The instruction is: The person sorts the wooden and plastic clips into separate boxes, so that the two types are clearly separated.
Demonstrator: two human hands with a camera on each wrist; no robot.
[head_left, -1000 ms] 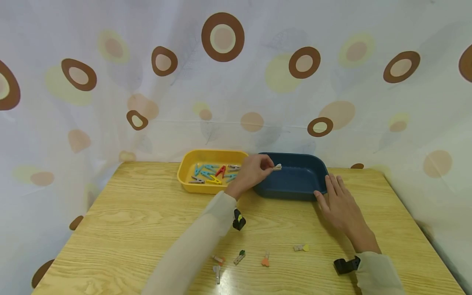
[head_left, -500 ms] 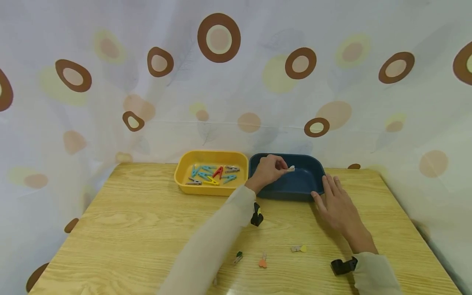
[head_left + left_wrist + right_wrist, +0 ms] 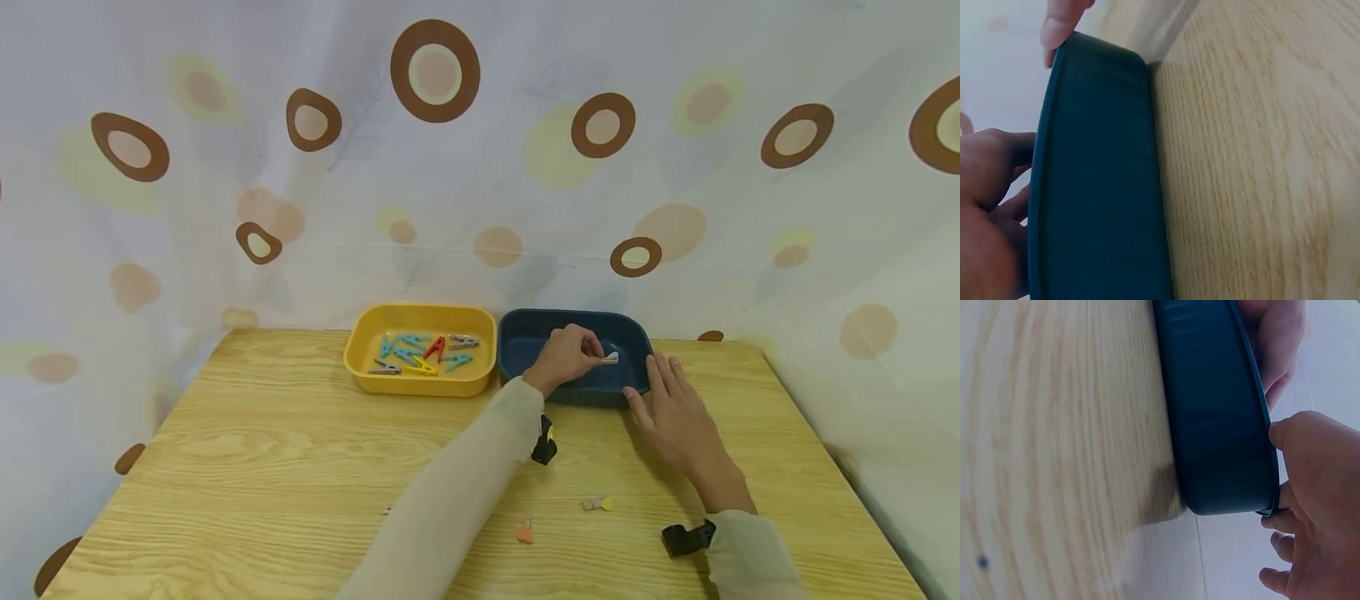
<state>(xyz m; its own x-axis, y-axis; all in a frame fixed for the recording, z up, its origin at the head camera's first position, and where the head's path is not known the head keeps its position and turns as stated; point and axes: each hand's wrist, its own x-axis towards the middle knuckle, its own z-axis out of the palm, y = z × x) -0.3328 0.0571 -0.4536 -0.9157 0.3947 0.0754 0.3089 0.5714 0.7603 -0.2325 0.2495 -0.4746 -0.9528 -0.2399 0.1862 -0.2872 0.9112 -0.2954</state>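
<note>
My left hand (image 3: pixel 567 354) pinches a small clothespin (image 3: pixel 610 358) with a pale decoration between thumb and fingers, over the inside of the dark blue tray (image 3: pixel 521 321). In the left wrist view the tray's wall (image 3: pixel 1097 175) hides that clothespin. My right hand (image 3: pixel 681 421) rests against the tray's right end with its fingers fairly straight, the thumb touching the near rim; the right wrist view shows fingertips (image 3: pixel 1282 522) at the corner. On the table lie small wooden clothespins, one with a yellow heart (image 3: pixel 606 503) and one with an orange heart (image 3: pixel 524 535).
A yellow tray (image 3: pixel 360 367) stands left of the blue one, holding several plastic clothespins in light blue, red, yellow and grey. Both trays stand near a patterned curtain (image 3: pixel 495 167) at the back of the wooden table (image 3: pixel 247 467). My left sleeve (image 3: pixel 457 492) covers part of the tabletop.
My left hand has carried the clothespin rightward and lower into the blue tray. My right hand stays at the tray's right end. The head view has shifted slightly.
</note>
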